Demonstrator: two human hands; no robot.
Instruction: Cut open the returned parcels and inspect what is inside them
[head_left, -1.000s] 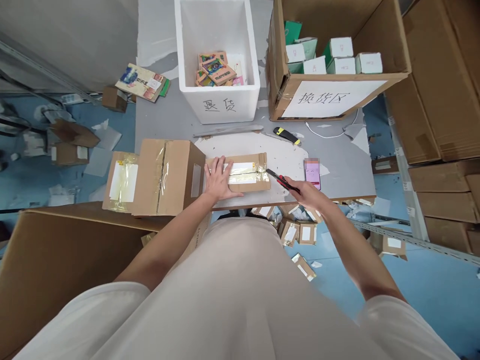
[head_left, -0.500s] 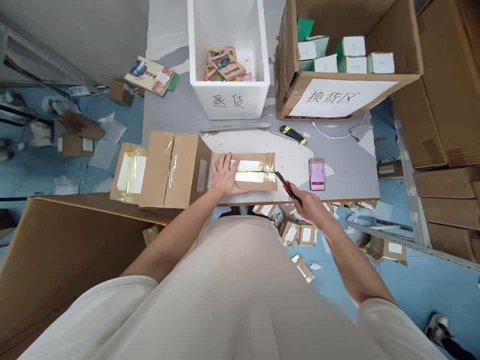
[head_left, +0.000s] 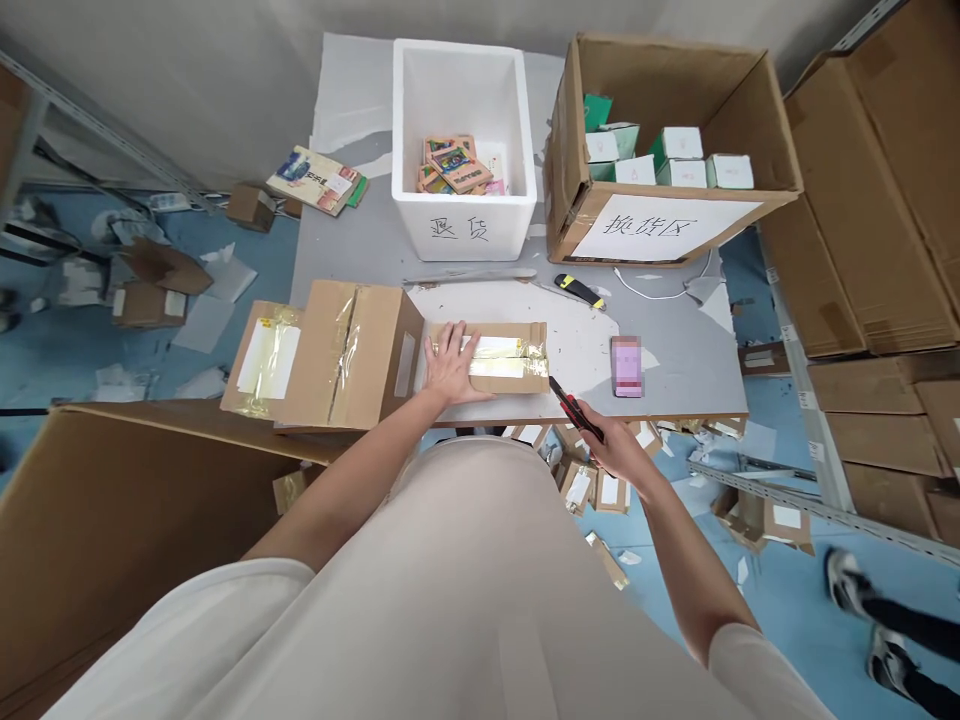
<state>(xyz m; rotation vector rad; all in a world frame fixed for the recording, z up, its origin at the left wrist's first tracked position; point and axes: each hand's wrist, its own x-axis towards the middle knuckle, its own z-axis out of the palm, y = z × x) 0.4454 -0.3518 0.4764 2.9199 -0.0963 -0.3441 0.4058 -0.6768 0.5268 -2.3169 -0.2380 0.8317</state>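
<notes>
Box cutter, gripped in your right hand, has shifted nearer you, its blade apparently clear of the centre seam on the taped carton, left of that grip under your flat-spread left hand.

two hands, two cutters (one held), one phone, one bin

Parcel workroom, stacked cartons, metal rack, box-strewn floor

Arms fwd; L hand palm-down, fingers spread; R hand curled, gripping.
</notes>
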